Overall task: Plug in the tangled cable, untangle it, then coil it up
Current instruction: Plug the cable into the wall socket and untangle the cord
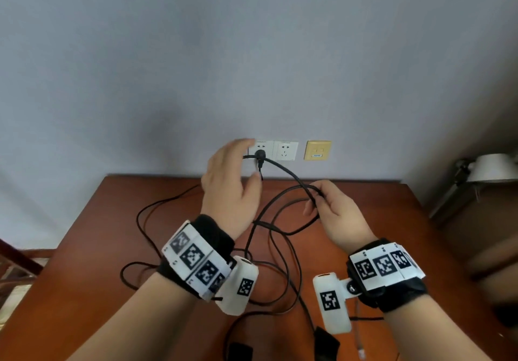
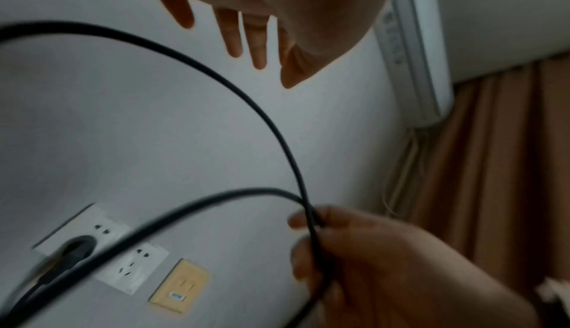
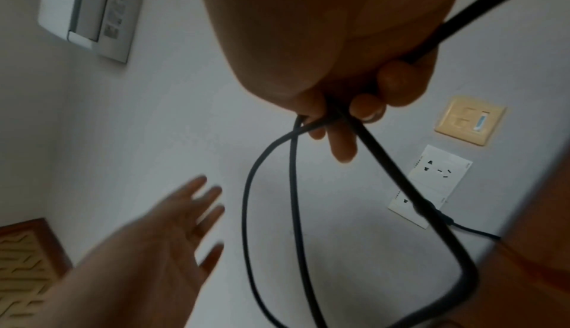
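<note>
A black plug [image 1: 260,154] sits in the left white wall socket [image 1: 266,147], just above the wooden desk. From it the black cable [image 1: 291,174] arcs right to my right hand [image 1: 333,209], which pinches several crossing strands [image 3: 331,113] above the desk. More tangled loops [image 1: 269,265] lie on the desk between my wrists. My left hand [image 1: 232,184] hovers in front of the socket with fingers [image 2: 234,38] spread and straight, holding nothing; the cable passes beside it.
A second white socket [image 1: 286,150] and a yellow wall plate [image 1: 318,150] sit right of the plug. The wooden desk [image 1: 98,248] meets the wall. A white lamp [image 1: 493,167] stands at the right. An air conditioner [image 2: 413,47] hangs on the wall. Black items [image 1: 326,344] lie at the near edge.
</note>
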`<state>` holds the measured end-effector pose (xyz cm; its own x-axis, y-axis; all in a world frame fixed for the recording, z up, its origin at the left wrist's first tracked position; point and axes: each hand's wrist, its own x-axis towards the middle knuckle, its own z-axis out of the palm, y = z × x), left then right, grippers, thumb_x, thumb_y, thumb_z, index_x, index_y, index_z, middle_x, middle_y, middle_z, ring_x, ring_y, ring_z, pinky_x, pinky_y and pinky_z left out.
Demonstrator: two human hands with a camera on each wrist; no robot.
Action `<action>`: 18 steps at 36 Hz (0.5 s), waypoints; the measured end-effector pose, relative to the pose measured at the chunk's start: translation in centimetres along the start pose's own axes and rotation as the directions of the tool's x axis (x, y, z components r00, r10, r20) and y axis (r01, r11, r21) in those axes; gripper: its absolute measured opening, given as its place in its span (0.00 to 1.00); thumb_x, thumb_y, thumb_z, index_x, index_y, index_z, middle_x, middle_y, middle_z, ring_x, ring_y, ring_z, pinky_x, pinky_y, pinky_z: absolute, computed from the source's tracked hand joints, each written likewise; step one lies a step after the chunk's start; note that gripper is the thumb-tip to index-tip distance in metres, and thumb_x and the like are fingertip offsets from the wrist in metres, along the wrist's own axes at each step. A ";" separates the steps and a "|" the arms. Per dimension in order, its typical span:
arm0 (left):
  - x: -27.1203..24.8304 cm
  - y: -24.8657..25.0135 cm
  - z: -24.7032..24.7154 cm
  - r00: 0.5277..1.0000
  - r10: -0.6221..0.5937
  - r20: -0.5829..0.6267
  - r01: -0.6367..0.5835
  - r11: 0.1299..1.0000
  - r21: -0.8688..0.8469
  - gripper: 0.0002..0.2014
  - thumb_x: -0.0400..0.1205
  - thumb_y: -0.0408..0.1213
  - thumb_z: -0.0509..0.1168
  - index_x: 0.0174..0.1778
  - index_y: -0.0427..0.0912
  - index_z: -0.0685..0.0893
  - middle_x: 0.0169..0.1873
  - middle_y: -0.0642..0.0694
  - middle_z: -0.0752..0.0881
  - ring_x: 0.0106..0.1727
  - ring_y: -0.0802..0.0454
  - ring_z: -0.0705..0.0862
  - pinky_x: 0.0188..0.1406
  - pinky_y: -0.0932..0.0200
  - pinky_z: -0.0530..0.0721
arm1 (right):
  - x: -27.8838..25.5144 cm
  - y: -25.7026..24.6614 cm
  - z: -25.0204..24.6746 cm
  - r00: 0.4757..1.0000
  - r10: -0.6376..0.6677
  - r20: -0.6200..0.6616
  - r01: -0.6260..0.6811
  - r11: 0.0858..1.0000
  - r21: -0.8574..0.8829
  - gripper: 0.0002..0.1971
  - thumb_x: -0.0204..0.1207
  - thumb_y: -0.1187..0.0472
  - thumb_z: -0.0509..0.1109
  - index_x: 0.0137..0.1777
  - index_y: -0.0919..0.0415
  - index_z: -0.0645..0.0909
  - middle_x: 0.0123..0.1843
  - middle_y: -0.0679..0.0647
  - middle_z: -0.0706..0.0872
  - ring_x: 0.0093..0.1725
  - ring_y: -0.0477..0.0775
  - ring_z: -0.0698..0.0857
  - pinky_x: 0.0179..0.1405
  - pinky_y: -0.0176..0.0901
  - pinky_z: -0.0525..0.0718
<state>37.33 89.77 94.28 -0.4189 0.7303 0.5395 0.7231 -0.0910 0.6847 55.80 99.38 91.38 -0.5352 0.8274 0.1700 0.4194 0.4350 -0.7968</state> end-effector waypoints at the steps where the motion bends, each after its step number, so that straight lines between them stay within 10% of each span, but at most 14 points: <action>1: -0.3 0.8 0.2 0.994 0.100 0.035 -0.100 0.995 -0.006 0.19 0.79 0.31 0.63 0.65 0.49 0.78 0.62 0.53 0.80 0.65 0.54 0.76 0.67 0.48 0.74 | 0.0 -0.2 0.1 1.000 -0.017 0.013 0.017 1.000 -0.008 0.12 0.84 0.65 0.55 0.46 0.50 0.76 0.36 0.47 0.87 0.29 0.44 0.79 0.31 0.31 0.75; 4: -1.5 2.3 1.8 0.908 0.322 0.269 -0.327 0.945 -0.026 0.13 0.77 0.29 0.60 0.52 0.46 0.83 0.48 0.52 0.85 0.51 0.52 0.80 0.53 0.52 0.76 | -0.2 -0.7 0.4 0.994 -0.102 0.039 0.102 0.995 0.006 0.10 0.81 0.70 0.57 0.49 0.55 0.76 0.37 0.48 0.85 0.33 0.39 0.81 0.34 0.29 0.75; 7: -3.3 2.5 4.1 0.878 0.240 0.413 -0.249 0.968 -0.033 0.15 0.74 0.29 0.56 0.54 0.44 0.78 0.52 0.48 0.82 0.50 0.48 0.79 0.49 0.47 0.79 | -0.3 -1.0 0.9 0.992 -0.121 0.017 0.121 0.992 0.020 0.14 0.76 0.76 0.57 0.53 0.57 0.74 0.41 0.46 0.84 0.41 0.35 0.82 0.38 0.26 0.76; 18: -2.3 2.4 5.2 0.853 0.175 0.492 -0.314 0.925 0.215 0.13 0.74 0.33 0.62 0.55 0.45 0.76 0.49 0.47 0.80 0.47 0.45 0.76 0.44 0.44 0.81 | -1.1 -0.5 0.5 0.995 -0.085 -0.055 0.090 0.993 0.082 0.10 0.82 0.71 0.58 0.52 0.56 0.75 0.39 0.50 0.86 0.37 0.45 0.84 0.42 0.49 0.84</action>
<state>42.86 91.38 92.15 0.0398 0.9400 0.3389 0.9184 -0.1680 0.3583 55.81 98.10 91.26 -0.5279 0.8055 0.2692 0.3080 0.4769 -0.8232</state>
